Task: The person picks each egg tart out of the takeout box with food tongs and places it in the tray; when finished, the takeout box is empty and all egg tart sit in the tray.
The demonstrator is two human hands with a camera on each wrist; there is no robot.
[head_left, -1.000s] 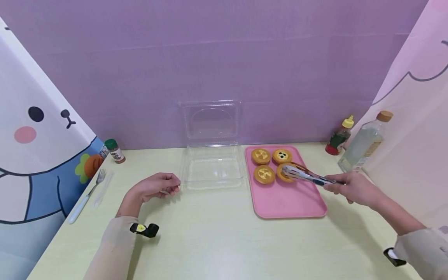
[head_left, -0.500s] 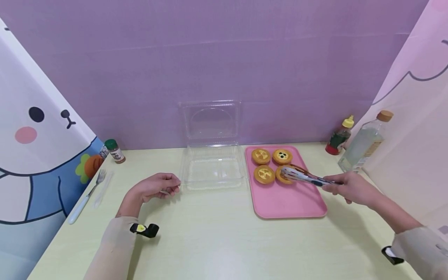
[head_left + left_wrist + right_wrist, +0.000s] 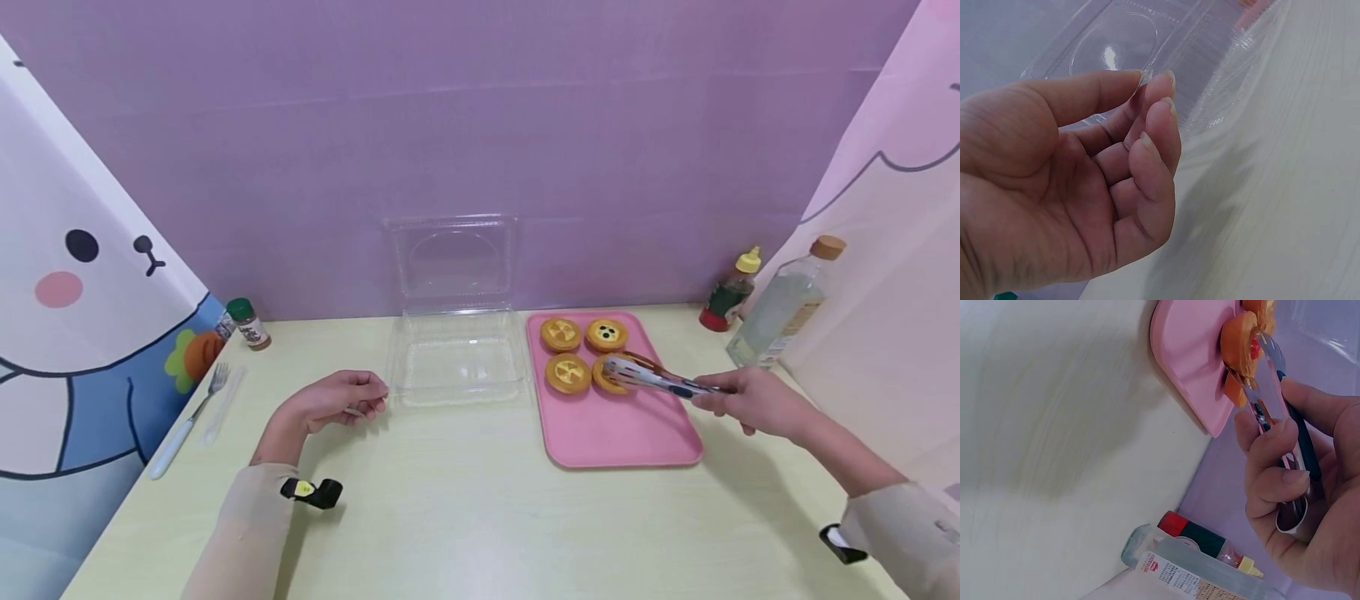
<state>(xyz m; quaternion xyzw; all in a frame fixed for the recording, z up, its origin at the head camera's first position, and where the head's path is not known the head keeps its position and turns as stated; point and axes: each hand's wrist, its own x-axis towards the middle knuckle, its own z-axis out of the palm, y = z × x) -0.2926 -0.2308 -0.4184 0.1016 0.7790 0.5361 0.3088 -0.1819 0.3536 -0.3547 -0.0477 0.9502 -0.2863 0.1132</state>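
Observation:
In the head view my left hand pinches the near left corner of a clear plastic clamshell container between thumb and index finger; its lid stands raised at the back. My right hand grips metal tongs with dark handle parts. Their tips sit around the front right tart, which shows a red topping in the right wrist view. That tart is on the pink tray, beside a front left tart, a back left tart and a back right tart with dark dots.
A fork and a pale, translucent utensil lie at the left. Behind them stands a green-capped spice jar. A yellow-topped sauce bottle and a tall clear bottle stand back right. A purple backdrop closes the rear.
The right hand, tongs and front right tart have shifted very slightly left over the second. My left hand keeps its hold on the container's corner.

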